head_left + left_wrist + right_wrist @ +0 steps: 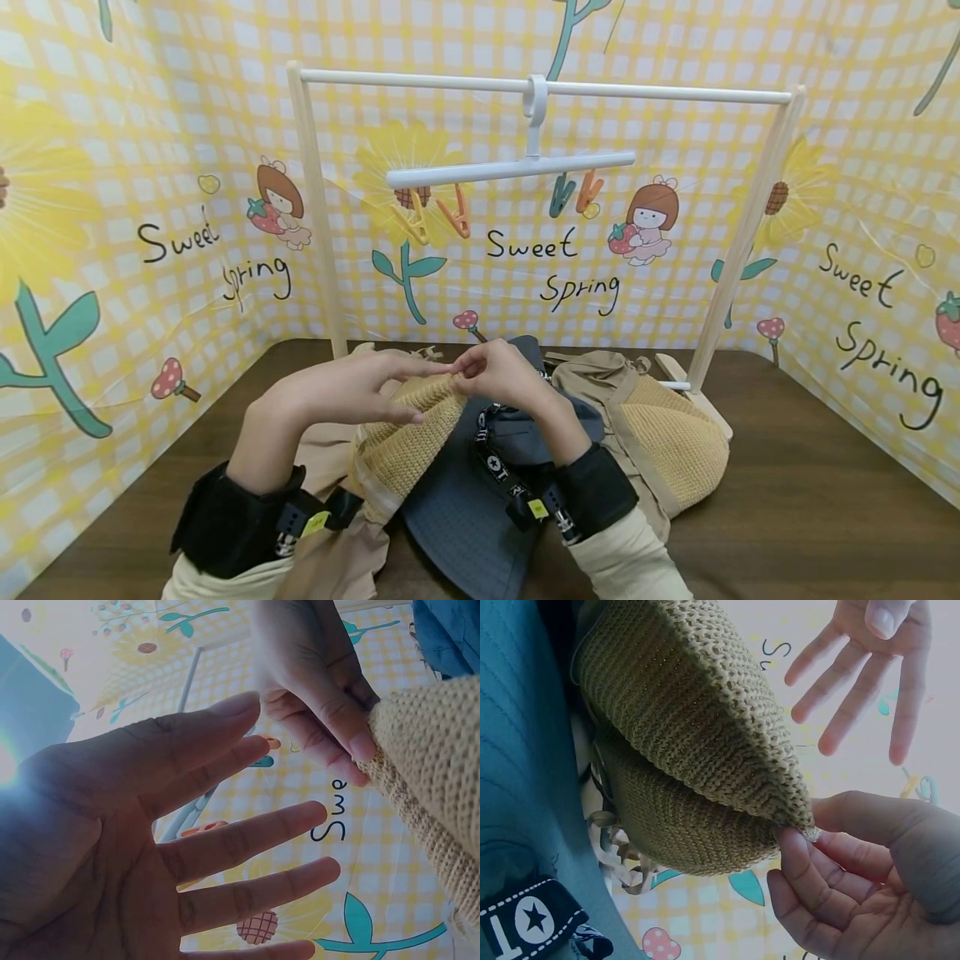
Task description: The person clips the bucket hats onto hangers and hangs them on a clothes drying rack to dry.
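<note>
In the head view a tan woven straw hat [412, 442] with a beige fabric brim is raised over the table. My right hand [498, 375] pinches the hat's woven crown at its tip, and the right wrist view shows thumb and fingers meeting on that crown [682, 720]. Beside it my left hand [341, 392] reaches across with straight fingers. Those fingers are spread and hold nothing in the left wrist view, where the left palm [150, 847] is apart from the weave. Below the hands lies a dark blue-grey hat [472, 508] with a black-and-white lettered strap [532, 919].
Another straw hat [675, 433] with beige fabric lies at the right. Behind, a wooden rack with a white rail [427, 81] carries a white hanger [510, 168] with several clips, including a green clip [561, 196]. Patterned cloth walls [180, 317] surround the brown table [795, 500].
</note>
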`<state>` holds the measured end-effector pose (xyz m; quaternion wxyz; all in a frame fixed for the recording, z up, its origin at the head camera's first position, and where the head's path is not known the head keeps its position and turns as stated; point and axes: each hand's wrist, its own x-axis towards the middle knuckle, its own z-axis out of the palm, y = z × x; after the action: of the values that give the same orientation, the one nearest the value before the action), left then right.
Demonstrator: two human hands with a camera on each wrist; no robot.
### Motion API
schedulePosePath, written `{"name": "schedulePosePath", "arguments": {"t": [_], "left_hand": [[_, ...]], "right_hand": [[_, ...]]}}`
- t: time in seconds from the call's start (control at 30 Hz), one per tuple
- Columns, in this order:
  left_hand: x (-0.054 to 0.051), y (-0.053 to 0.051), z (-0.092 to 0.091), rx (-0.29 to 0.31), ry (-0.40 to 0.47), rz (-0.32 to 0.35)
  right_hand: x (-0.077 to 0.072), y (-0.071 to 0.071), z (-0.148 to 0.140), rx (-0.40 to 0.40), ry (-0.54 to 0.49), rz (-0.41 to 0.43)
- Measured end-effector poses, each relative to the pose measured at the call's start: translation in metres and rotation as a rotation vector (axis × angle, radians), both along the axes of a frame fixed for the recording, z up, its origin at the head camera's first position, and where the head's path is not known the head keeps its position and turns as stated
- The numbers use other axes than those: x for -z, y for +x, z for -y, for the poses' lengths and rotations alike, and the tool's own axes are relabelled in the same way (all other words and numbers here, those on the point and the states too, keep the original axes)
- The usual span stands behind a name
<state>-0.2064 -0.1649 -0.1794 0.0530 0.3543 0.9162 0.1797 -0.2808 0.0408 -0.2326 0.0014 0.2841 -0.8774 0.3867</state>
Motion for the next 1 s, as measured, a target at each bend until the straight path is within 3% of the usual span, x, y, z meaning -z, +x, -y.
{"name": "schedulePosePath", "arguments": {"t": [0.3,0.53,1.0], "left_hand": [[0.001,0.001,0.009,-0.003,0.029,0.011],[-0.001,0.0,0.014,0.007,0.035,-0.024],[-0.001,0.0,0.014,-0.014,0.061,0.003]], "right_hand": [[-0.006,0.006,-0.002,0.012,-0.013,-0.017],[-0.011,0.011,-0.003,0.024,-0.032,-0.039],[-0.012,0.013,0.0,0.023,-0.071,-0.049]]}}
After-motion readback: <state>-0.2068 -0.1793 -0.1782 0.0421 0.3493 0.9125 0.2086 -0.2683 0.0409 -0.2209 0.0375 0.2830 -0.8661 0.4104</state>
